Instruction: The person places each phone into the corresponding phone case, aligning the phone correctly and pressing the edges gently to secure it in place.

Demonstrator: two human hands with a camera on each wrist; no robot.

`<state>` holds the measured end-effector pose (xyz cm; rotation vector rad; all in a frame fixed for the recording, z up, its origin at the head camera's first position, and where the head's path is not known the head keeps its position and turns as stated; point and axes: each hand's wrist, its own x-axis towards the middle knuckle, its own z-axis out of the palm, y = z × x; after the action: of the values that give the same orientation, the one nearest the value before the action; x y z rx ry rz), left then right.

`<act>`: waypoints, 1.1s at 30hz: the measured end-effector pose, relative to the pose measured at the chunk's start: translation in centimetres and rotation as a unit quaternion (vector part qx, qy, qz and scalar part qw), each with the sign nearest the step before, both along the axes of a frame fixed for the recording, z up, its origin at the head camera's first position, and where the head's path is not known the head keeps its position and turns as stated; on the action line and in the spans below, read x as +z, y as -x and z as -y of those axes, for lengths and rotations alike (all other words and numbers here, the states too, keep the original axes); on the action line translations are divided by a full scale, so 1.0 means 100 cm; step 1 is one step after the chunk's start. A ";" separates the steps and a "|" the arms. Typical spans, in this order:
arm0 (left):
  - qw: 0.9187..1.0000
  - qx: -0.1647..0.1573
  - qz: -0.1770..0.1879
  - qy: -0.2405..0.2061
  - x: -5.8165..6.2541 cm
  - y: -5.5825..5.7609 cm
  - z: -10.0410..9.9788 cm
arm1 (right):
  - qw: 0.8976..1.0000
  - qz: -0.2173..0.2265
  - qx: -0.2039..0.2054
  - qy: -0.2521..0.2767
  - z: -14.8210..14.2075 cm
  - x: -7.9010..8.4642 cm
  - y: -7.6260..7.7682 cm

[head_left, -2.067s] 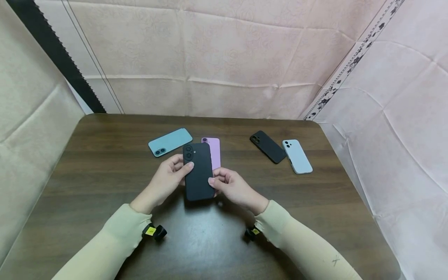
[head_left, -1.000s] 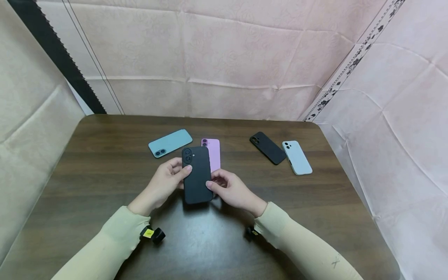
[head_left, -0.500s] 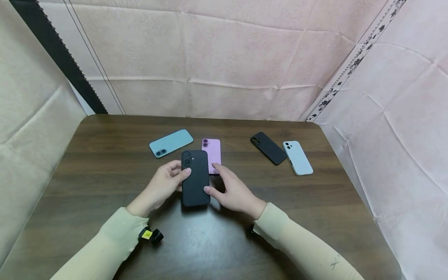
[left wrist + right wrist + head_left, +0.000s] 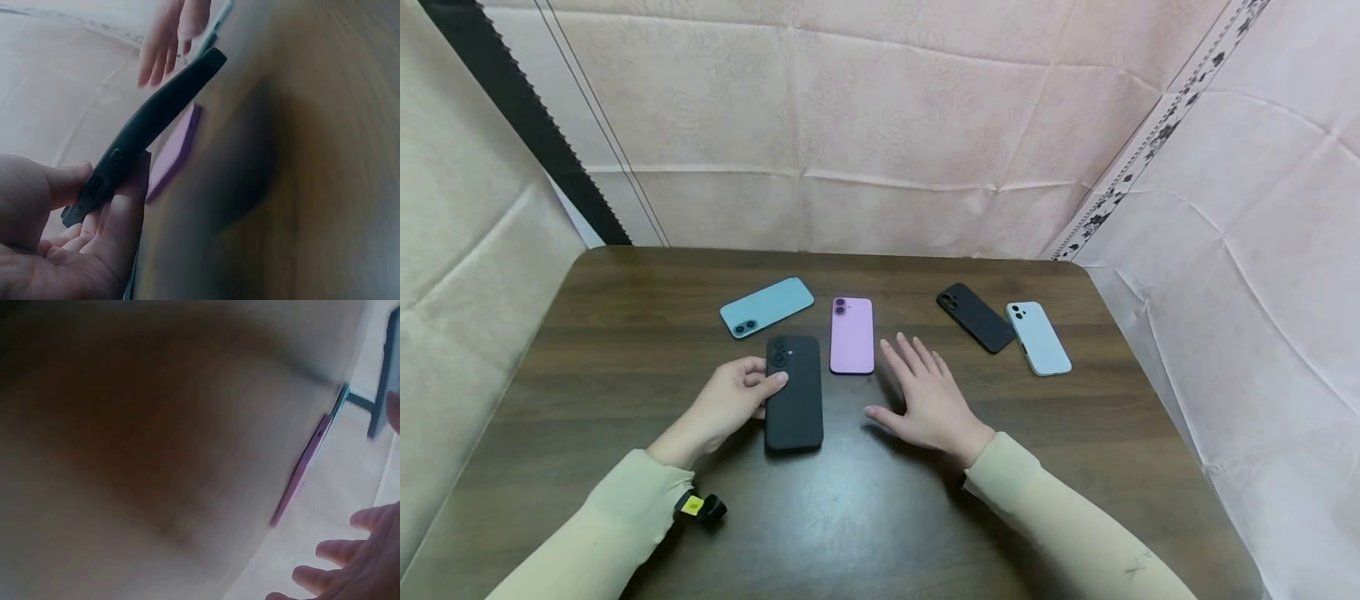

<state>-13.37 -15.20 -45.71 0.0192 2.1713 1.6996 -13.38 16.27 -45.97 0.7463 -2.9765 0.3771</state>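
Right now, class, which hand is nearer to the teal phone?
Left. The left hand, gripping a black phone, is just on the near side of the teal phone; the right hand is farther off, past the purple phone.

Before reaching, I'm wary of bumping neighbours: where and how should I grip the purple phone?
Pinch the purple phone across its long edges, probably from the right: it lies flat, with the teal phone and held black phone to its left.

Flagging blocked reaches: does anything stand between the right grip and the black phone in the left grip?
Nothing visible does: straight across from the right grip to the black phone in the left grip, the head view shows only table. The purple phone lies just to the far side of that gap.
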 end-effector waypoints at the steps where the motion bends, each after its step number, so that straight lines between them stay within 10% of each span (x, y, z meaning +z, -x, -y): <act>1: 1.000 -0.001 -0.001 0.005 -0.001 -0.001 0.005 | 1.000 0.000 -0.006 0.002 -0.004 0.000 0.001; 15: 0.996 -0.010 -0.003 0.088 -0.010 -0.004 0.047 | 0.997 0.020 -0.065 0.023 -0.052 0.010 0.013; 28: 0.957 -0.008 -0.065 0.282 -0.004 -0.003 0.046 | 0.997 0.027 -0.069 0.026 -0.058 0.013 0.013; 33: 0.956 -0.009 -0.044 0.290 -0.002 -0.003 0.047 | 0.997 0.028 -0.067 0.033 -0.061 0.014 0.012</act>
<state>-13.08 -19.92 -45.96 -0.0436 2.6424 1.0093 -14.55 22.35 -44.61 0.5351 -3.0274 0.4931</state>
